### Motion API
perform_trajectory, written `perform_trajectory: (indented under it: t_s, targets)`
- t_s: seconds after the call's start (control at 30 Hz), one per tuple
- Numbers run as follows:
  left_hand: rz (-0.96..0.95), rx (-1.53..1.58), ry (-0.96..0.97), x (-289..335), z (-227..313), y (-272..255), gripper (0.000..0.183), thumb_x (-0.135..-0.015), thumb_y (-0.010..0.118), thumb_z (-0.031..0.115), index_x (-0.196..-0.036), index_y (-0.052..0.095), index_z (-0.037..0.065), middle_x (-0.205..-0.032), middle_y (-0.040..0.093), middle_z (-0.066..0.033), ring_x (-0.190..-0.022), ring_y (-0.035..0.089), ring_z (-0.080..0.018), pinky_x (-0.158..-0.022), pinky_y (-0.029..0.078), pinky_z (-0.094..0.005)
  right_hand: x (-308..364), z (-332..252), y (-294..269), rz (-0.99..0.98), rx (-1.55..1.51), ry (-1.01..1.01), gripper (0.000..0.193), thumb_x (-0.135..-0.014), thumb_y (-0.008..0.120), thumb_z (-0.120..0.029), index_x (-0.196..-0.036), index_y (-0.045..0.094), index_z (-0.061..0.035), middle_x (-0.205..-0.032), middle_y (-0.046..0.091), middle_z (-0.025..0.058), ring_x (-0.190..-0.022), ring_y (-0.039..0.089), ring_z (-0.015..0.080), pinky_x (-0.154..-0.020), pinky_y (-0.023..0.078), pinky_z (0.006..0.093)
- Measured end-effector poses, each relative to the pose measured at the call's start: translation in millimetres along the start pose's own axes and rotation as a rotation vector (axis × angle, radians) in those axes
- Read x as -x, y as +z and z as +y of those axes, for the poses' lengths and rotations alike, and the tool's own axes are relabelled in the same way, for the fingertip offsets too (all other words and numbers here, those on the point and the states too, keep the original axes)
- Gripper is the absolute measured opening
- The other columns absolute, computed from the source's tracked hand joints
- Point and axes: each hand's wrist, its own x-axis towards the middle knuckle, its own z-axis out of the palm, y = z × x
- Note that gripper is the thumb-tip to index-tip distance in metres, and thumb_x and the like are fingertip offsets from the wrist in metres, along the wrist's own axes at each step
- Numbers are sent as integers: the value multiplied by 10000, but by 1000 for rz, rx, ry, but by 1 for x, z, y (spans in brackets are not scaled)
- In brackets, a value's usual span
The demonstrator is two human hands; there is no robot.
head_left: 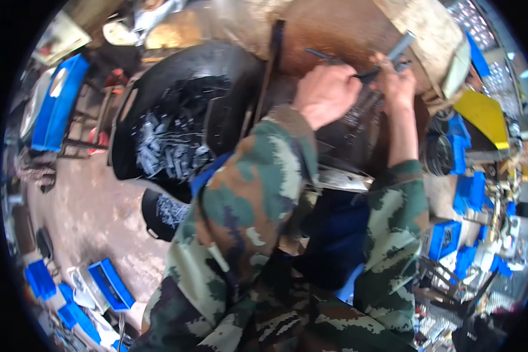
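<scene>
My camouflage sleeves (258, 234) fill the near view, and beyond them my left hand (325, 94) and right hand (398, 82) are both closed on a dark thin tool (366, 73) against the far brown panel (334, 35), so I judge fitting is underway, needing steady pressure next.

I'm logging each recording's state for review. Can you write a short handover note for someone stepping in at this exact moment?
Left hand: closed around a dark slim tool, raised over the workbench.
Right hand: closed on a grey metal bar that sticks up and away; the tool's tip meets it between the hands.
Nearby: a large black tub of small metal pieces sits to the left of the arms, with a smaller black tub below it. Blue bins line the right side.
Done: the bar and the tool are both in hand and brought together.
Left: how far the work on the bar has come cannot be told from this view.
</scene>
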Motion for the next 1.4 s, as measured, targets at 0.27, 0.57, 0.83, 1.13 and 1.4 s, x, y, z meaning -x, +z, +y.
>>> perform_trajectory:
  t_s: [0.27,0.57,0.83,1.13,1.4]
  targets:
    - [-30,15,22,-3,2,-3,258,-942,582,229,-1047,679,15,-756,645,-211,-696,636,-362,-671,492,-417,10,-14,-1,45,-8,30,222,-912,749,-250,-949,701,-36,-625,539,-24,-487,473,76,-438,477,249]
    - [-105,34,-135,-5,1,-4,282,-932,577,281,-1086,709,85,-846,691,-230,-859,671,-431,-771,524,-485,7,-10,-4,10,-11,27,205,-939,708,-201,-1038,685,-24,-905,728,34,-511,507,76,-467,501,258]
    - [-123,17,-133,-7,-2,-1,293,-939,580,294,-1092,707,80,-864,692,-232,-852,674,-422,-771,521,-470,5,-8,-4,6,-55,16,154,-949,670,-132,-1050,671,-17,-914,728,48,-529,523,74,-474,507,262]
    - [-127,7,-132,-7,-2,0,293,-945,580,296,-1085,699,69,-854,689,-221,-833,671,-411,-763,513,-458,2,-3,-5,8,-13,37,182,-929,704,-171,-1034,668,-26,-925,729,39,-531,522,73,-470,504,258]
    - [-147,29,-172,-7,3,-1,279,-941,577,292,-1053,690,62,-781,662,-212,-750,654,-385,-711,499,-448,2,-2,-4,-1,-34,29,193,-926,709,-177,-1042,670,-28,-934,727,32,-541,504,67,-464,498,257]
